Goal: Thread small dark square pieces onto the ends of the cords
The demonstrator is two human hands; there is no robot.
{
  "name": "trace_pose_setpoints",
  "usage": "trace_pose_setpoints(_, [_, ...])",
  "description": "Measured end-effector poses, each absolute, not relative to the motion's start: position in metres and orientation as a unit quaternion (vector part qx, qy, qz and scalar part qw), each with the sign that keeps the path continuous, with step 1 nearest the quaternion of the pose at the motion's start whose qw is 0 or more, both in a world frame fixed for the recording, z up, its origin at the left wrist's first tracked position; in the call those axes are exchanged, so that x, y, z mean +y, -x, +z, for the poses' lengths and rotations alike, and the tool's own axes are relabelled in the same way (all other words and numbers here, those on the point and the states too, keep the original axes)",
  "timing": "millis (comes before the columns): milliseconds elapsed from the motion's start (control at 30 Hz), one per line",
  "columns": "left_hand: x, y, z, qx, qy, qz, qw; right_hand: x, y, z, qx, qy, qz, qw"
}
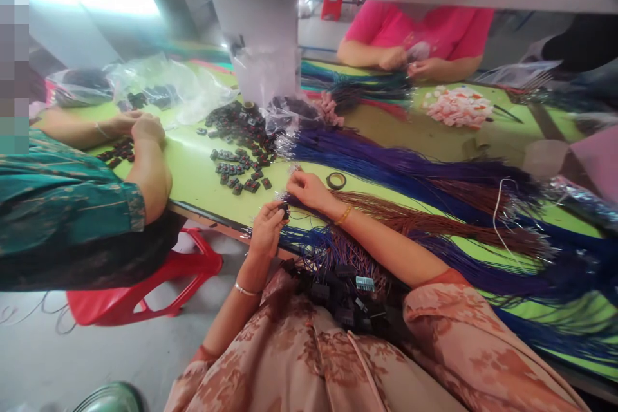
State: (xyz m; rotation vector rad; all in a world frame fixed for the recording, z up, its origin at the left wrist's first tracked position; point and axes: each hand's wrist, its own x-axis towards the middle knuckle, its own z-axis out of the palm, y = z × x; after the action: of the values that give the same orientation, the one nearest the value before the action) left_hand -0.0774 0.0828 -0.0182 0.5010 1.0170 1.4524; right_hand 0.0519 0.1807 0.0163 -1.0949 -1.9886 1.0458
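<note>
My left hand (pixel 266 226) is closed on a small black connector housing (pixel 284 210) at the table's near edge. Just above and to the right, my right hand (pixel 311 190) has its fingers pinched together by the metal-tipped ends of the wires. What sits between those fingertips is too small to make out. Under my right forearm runs a bundle of brown wires (pixel 391 211). Blue wires (pixel 309 236) hang at the table edge below my hands. Several black connectors (pixel 320 291) lie in my lap.
Black connectors (pixel 236 170) are spread on the green table (pixel 193 170). A tape roll (pixel 337 180) lies beside my right hand, near purple-blue wires (pixel 367 148). Co-workers' hands (pixel 145 127) work at left and across the table, near pale pink connectors (pixel 456 106). A red stool (pixel 159 277) stands at left.
</note>
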Motion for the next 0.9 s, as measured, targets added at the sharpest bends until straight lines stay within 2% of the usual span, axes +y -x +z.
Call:
trace_pose_setpoints(133, [0.082,0.076,-0.015,0.435,-0.215,0.625,0.611,0.16,-0.061,0.017,-0.737,0.407,0.432,0.323])
trace_pose_setpoints(533, [0.083,0.075,-0.016,0.399,-0.193,0.631,0.637,0.135,-0.068,0.017,-0.777,0.44,0.344,0.291])
trace_pose_setpoints(900, [0.081,0.072,-0.018,0.415,-0.228,0.625,0.62,0.134,-0.065,0.014,-0.767,0.46,0.353,0.275])
